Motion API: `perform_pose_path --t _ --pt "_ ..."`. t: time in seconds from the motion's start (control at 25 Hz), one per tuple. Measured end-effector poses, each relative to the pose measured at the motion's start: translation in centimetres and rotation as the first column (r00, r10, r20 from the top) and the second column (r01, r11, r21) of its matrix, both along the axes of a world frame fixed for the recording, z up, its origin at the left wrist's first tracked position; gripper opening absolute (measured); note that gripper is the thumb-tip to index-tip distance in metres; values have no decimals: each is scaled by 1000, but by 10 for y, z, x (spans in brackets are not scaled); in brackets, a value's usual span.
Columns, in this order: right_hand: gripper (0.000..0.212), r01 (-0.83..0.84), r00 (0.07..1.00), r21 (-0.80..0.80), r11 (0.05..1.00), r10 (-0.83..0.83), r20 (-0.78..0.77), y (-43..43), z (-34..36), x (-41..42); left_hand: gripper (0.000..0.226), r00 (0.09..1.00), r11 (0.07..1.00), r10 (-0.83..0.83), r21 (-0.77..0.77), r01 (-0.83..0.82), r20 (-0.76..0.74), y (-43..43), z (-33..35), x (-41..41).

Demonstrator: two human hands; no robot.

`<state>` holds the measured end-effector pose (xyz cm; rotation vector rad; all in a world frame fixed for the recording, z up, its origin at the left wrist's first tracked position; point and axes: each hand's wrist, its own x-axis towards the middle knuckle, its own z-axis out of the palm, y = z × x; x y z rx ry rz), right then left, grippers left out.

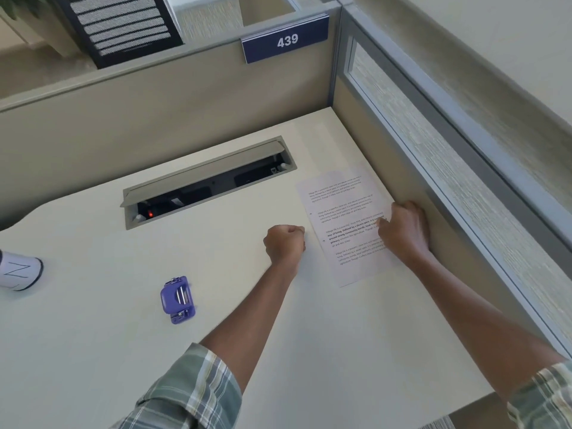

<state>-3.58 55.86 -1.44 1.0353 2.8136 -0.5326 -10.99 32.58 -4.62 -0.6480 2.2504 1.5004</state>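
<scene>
paper (343, 212) with four blocks of printed text lies flat on the pale bench (309, 351), at its far right side, with its right edge close along the cubicle wall (387, 168). right hand (404, 230) rests on the sheet's right half, over the ends of the lower text lines, knuckles up and fingers curled under. whether those fingers pinch the paper's edge or only press on it cannot be told. left hand (284, 243) sits on the bench just beside the paper's left edge, fingers drawn together in a tight fist with nothing showing inside it. whether it touches the sheet is unclear. both forearms come out of plaid sleeves (192, 391) at the near edge.

purple hole punch (178, 300) lies on the bench well to the left of the hands. a white cylinder (20, 272) with black pen marks lies at the far left edge. behind the hands a cable hatch (207, 178) set into the bench stands open, with a small red light inside. a blue plate (286, 40) reading 439 hangs on the partition.
</scene>
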Motion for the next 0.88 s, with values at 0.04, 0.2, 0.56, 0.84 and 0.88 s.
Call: perform_pose_path --t 0.04,0.2,0.56,0.84,0.88 --pt "33 17 999 -18 1000 -18 -34 -2 1 1 23 1000 1000 -2 9 2 7 -8 0 4" --pt "48 -22 991 -87 996 10 -131 -40 2 8 20 999 996 43 73 -43 0 -57 6 28" --pt "42 -332 938 -399 855 254 -236 -234 5 -3 11 941 963 262 -7 -270 -215 -215 43 54" --pt "26 -190 982 -757 625 119 -148 -370 1 -17 35 928 934 343 -51 -354 -148 -296 41 64" --pt "23 -181 983 -757 627 126 -131 -382 0 -17 37 935 938 344 -14 -346 -81 -299 40 65"
